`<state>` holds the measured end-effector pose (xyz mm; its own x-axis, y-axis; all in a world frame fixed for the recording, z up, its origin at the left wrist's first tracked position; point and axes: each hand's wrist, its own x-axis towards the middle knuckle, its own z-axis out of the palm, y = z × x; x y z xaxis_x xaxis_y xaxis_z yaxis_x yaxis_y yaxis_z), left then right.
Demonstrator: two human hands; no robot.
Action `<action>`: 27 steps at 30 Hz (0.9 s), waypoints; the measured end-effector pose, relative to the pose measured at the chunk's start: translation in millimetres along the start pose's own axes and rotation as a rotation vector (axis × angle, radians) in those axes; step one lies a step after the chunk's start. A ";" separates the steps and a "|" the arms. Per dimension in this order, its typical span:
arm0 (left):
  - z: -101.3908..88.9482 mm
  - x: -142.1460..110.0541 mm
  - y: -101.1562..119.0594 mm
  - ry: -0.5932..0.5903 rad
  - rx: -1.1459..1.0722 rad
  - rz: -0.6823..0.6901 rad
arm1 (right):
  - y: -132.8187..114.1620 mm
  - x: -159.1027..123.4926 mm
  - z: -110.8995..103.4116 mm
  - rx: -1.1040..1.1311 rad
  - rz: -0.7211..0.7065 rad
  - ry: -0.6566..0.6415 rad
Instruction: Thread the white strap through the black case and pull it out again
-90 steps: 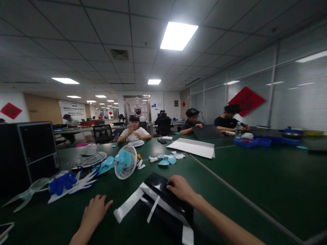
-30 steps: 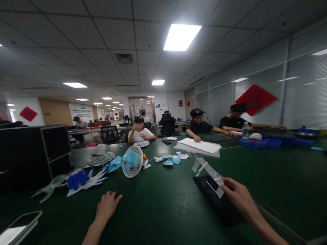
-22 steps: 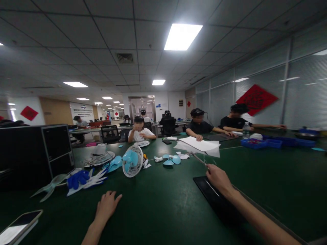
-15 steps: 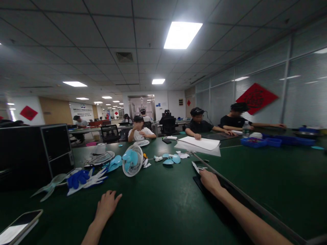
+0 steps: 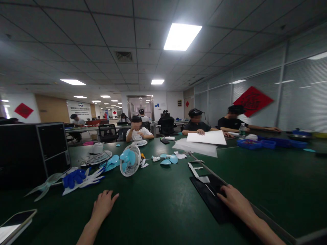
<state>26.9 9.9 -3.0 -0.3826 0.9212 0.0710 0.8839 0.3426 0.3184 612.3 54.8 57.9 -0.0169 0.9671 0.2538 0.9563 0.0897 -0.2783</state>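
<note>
My left hand [image 5: 103,205] lies on the green table with its fingers loosely spread, holding nothing. At the right, my right hand [image 5: 235,201] rests at the edge of a flat black mat [image 5: 203,195], thumb and fingers apart. A thin white stick [image 5: 210,189] lies on the mat, its near end close to my right thumb. Past it is a bent white strip [image 5: 195,172], touched by neither hand. A long grey bar [image 5: 206,166] runs along the mat's far side and passes behind my right hand.
A fan head [image 5: 130,160] with blue blades stands ahead, beside blue-white gloves [image 5: 83,178] and loose blue blades [image 5: 168,159]. A phone [image 5: 16,223] lies lower left; a black computer case [image 5: 52,146] stands left. Across the table, a person holds a white sheet [image 5: 206,137].
My right hand has moved off the white strip, back toward me and to the right, uncovering the mat and stick. My left hand stays put. The person opposite has lifted the white sheet.
</note>
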 end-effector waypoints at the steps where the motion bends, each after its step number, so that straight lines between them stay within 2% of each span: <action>1: 0.5 0.2 -0.2 0.001 0.001 0.001 | 0.8 -0.6 -0.3 0.010 -0.001 -0.017; 8: 3.5 1.5 -0.3 0.028 0.035 0.017 | -7.5 7.9 5.8 -0.017 -0.029 -0.002; 16: 0.5 -0.8 1.5 0.013 0.025 0.020 | 2.8 10.2 11.3 -0.052 0.000 0.080; 24: -2.9 -0.8 1.8 -0.022 -0.002 -0.013 | 12.3 25.0 4.3 -0.030 0.034 0.059; 27: -0.8 1.6 -1.7 -0.006 -0.003 0.000 | 14.8 30.7 -2.0 -0.036 0.056 0.002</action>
<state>24.6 10.7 -2.6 -0.3813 0.9221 0.0655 0.8829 0.3422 0.3217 626.5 85.3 63.3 0.0377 0.9699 0.2407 0.9655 0.0267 -0.2591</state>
